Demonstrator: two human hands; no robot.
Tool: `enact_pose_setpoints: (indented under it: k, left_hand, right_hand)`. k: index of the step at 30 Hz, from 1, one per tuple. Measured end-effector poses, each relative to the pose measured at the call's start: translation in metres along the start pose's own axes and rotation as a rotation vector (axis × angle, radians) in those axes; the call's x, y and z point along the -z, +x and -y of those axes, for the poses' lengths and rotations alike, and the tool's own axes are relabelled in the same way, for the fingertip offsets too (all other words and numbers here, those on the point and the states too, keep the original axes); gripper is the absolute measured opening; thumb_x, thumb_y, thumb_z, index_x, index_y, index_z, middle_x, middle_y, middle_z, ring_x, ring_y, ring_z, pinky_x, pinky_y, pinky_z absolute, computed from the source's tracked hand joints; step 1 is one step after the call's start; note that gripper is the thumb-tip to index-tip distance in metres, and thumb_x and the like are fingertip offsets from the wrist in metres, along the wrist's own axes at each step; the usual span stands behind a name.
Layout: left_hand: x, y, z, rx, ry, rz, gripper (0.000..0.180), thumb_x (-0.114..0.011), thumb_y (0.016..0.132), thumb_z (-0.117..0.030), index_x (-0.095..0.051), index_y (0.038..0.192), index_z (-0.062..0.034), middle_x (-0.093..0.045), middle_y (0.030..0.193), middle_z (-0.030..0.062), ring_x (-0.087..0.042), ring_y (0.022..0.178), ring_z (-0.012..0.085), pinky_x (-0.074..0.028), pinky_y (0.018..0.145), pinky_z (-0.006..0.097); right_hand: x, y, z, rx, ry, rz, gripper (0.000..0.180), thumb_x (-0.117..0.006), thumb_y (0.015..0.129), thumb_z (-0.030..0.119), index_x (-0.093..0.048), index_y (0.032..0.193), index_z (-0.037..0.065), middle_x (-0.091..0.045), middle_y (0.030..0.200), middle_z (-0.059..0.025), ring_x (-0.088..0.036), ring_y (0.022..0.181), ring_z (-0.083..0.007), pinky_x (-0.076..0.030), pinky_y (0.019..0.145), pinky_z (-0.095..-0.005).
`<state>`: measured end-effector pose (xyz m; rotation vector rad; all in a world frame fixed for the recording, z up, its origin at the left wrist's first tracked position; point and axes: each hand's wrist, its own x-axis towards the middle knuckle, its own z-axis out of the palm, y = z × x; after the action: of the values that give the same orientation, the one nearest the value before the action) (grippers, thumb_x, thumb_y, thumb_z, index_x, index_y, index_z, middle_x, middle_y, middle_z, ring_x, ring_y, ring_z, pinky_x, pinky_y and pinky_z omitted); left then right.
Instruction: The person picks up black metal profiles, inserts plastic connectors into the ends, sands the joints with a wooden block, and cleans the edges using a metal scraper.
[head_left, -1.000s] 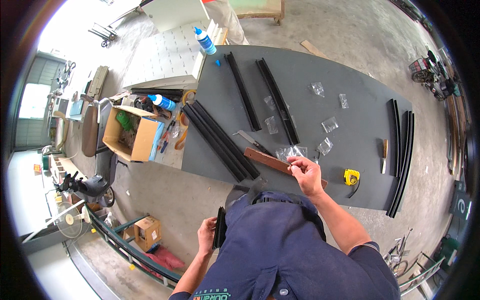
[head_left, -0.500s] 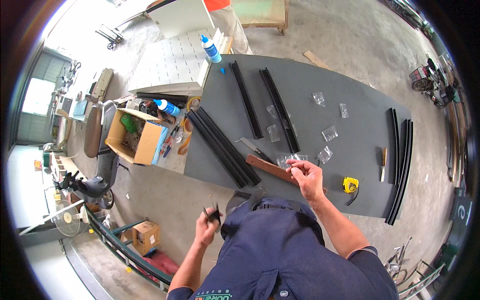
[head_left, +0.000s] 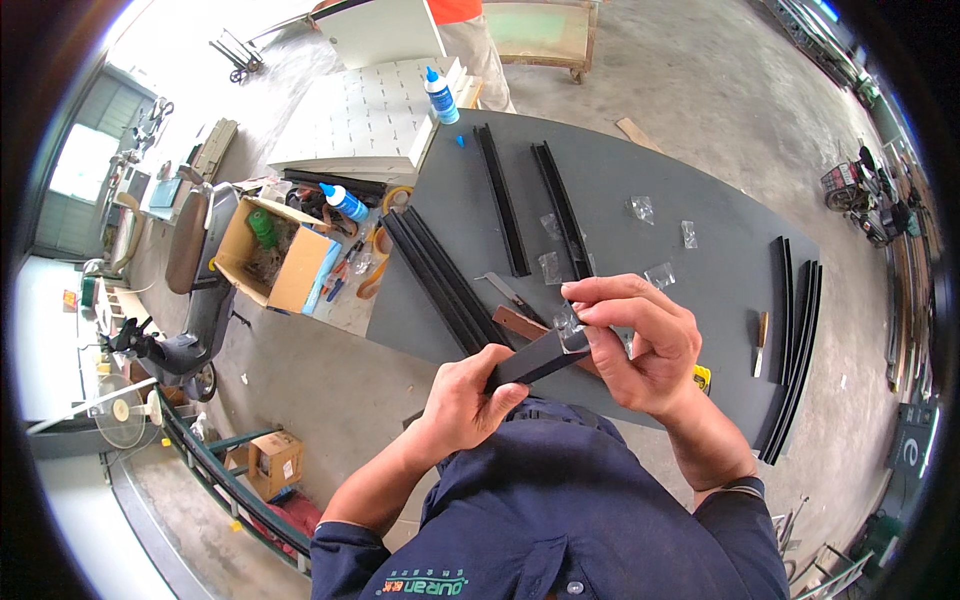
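My left hand (head_left: 462, 398) grips a dark metal profile (head_left: 540, 362), held tilted above the near edge of the grey table. At the profile's far end, my right hand (head_left: 648, 348) is pinched closed on a small dark piece that is mostly hidden by the fingers. Behind the held profile lie a reddish-brown strip (head_left: 516, 322) and a thin tool (head_left: 508, 293) with a dark handle. Long black profiles (head_left: 440, 275) rest to the left of these, with another black channel (head_left: 562, 205) farther back. Small clear plastic bags (head_left: 641, 209) are scattered over the tabletop.
A yellow tape measure (head_left: 703, 378) is partly behind my right hand. More black profiles (head_left: 790, 350) and a wooden-handled tool (head_left: 762, 335) lie at the right. An open cardboard box (head_left: 298, 278) and a blue bottle (head_left: 345, 203) sit left. A person (head_left: 478, 60) stands beyond the table.
My left hand has come up from beside my body with the dark profile and now holds it in front of me. My right hand has moved to the profile's end.
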<state>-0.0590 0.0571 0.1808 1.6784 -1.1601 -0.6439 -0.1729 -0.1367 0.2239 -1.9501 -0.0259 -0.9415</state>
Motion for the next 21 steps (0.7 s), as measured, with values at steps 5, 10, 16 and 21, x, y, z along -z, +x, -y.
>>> enact_pose_setpoints:
  k: [5, 10, 16, 21]
  left_hand:
    - [0.003, 0.002, -0.009, -0.015, 0.008, 0.001, 0.032, -0.06, 0.091, -0.034, -0.055, 0.09, -0.0022, -0.054, 0.062, 0.0131, -0.058, 0.054, 0.0305, -0.044, 0.051, 0.034]
    - [0.006, 0.0, -0.009, -0.048, 0.022, -0.028, 0.032, -0.06, 0.09, -0.034, -0.055, 0.09, -0.0024, -0.054, 0.062, 0.0135, -0.058, 0.054, 0.0315, -0.045, 0.051, 0.034]
    - [0.011, 0.0, -0.014, -0.072, 0.058, -0.025, 0.033, -0.061, 0.09, -0.035, -0.056, 0.091, -0.0025, -0.054, 0.06, 0.0129, -0.058, 0.053, 0.0316, -0.044, 0.05, 0.034]
    - [0.014, -0.001, -0.015, -0.087, 0.075, -0.011, 0.031, -0.062, 0.089, -0.033, -0.056, 0.091, -0.0026, -0.054, 0.06, 0.0132, -0.057, 0.052, 0.0315, -0.044, 0.049, 0.034]
  right_hand:
    - [0.003, 0.003, 0.01, 0.111, -0.008, 0.042, 0.021, -0.061, 0.067, -0.01, -0.062, 0.085, 0.0, -0.068, 0.094, -0.017, -0.067, 0.08, -0.0261, -0.054, 0.068, -0.0315]
    - [-0.001, 0.004, 0.012, 0.161, -0.031, 0.038, 0.021, -0.061, 0.067, -0.01, -0.062, 0.085, 0.001, -0.068, 0.094, -0.0169, -0.067, 0.08, -0.0269, -0.054, 0.069, -0.0323]
    - [-0.003, 0.004, 0.017, 0.166, -0.034, 0.014, 0.017, -0.059, 0.07, -0.01, -0.061, 0.083, 0.0, -0.067, 0.091, -0.0196, -0.066, 0.078, -0.0256, -0.052, 0.066, -0.0309]
    - [0.0, 0.006, 0.023, 0.199, -0.095, 0.046, 0.018, -0.061, 0.071, -0.009, -0.063, 0.085, 0.001, -0.068, 0.09, -0.0186, -0.066, 0.077, -0.026, -0.053, 0.065, -0.0313]
